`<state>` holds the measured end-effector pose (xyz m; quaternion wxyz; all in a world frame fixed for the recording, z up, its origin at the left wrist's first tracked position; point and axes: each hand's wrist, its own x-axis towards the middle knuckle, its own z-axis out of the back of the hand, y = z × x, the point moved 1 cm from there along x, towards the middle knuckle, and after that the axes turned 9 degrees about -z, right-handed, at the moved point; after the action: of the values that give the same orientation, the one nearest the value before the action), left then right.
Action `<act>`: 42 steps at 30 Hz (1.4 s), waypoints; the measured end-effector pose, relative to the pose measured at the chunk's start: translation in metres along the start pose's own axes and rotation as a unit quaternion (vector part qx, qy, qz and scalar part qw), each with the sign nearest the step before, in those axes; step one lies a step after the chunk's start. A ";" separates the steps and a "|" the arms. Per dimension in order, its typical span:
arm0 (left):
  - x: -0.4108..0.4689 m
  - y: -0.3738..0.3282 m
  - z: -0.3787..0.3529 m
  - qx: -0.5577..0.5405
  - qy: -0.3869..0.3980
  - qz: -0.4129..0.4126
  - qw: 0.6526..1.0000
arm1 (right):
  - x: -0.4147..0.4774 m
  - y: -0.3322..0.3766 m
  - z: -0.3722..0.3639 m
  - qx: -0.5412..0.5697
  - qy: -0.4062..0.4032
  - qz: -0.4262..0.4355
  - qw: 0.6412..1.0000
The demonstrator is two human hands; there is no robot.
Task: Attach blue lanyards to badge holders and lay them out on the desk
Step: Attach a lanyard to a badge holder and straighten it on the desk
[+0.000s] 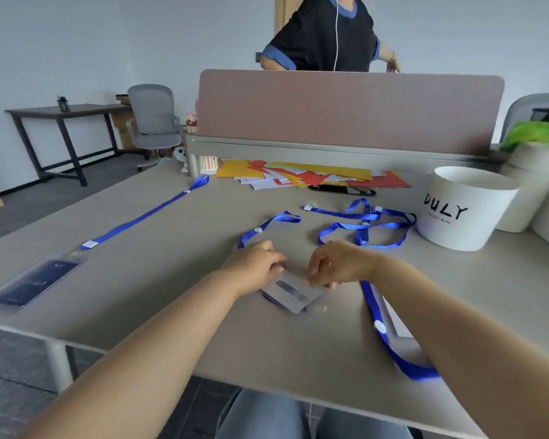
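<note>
Both hands (254, 264) (336, 264) pinch the badge holder (290, 293) with curled fingers

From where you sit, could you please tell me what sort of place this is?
Probably a shared office: a desk with a pink divider screen, a grey swivel chair beside a second table, and a pile of coloured paper.

— Where can free room be found on the bench (178, 280)?
— A wide bare strip is seen between the laid-out badge (35, 285), with its straight lanyard (140, 217), and the middle.
— What is blocked?
— The right is barred by a tangle of lanyards (371, 223) and a white tub (466, 217). The far edge is closed off by papers (311, 177) and a screen (346, 109).
</note>
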<state>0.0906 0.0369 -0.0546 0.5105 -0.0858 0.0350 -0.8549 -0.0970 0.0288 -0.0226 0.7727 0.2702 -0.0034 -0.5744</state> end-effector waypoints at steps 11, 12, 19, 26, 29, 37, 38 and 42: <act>0.030 -0.036 0.001 -0.214 -0.113 0.035 0.970 | -0.023 -0.036 0.015 0.204 -0.035 -0.038 0.978; 0.033 -0.038 0.003 -0.262 -0.135 0.041 0.955 | -0.023 -0.040 0.017 0.230 -0.054 -0.033 0.971; 0.066 -0.042 0.007 -0.346 -0.290 0.089 0.888 | -0.018 -0.056 0.023 0.324 -0.136 0.016 0.936; 0.077 -0.026 0.010 -0.336 -0.374 0.153 0.851 | -0.007 -0.079 0.028 0.358 -0.140 0.056 0.921; 0.082 -0.023 0.008 -0.311 -0.340 0.159 0.873 | -0.003 -0.081 0.033 0.402 -0.131 0.067 0.904; 0.089 -0.015 -0.011 -0.242 -0.240 0.219 0.914 | 0.010 -0.076 0.037 0.445 -0.122 0.059 0.885; 0.087 -0.015 -0.015 -0.207 -0.232 0.214 0.926 | 0.012 -0.075 0.034 0.436 -0.123 0.049 0.890; 0.077 -0.025 -0.010 -0.136 -0.317 0.059 0.937 | 0.022 -0.071 0.024 0.440 -0.156 0.027 0.884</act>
<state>0.0316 -0.0196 -0.0524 0.5278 -0.4184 -0.0075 -0.7392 -0.1595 -0.0145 -0.0389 0.5792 0.4895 -0.3834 -0.5272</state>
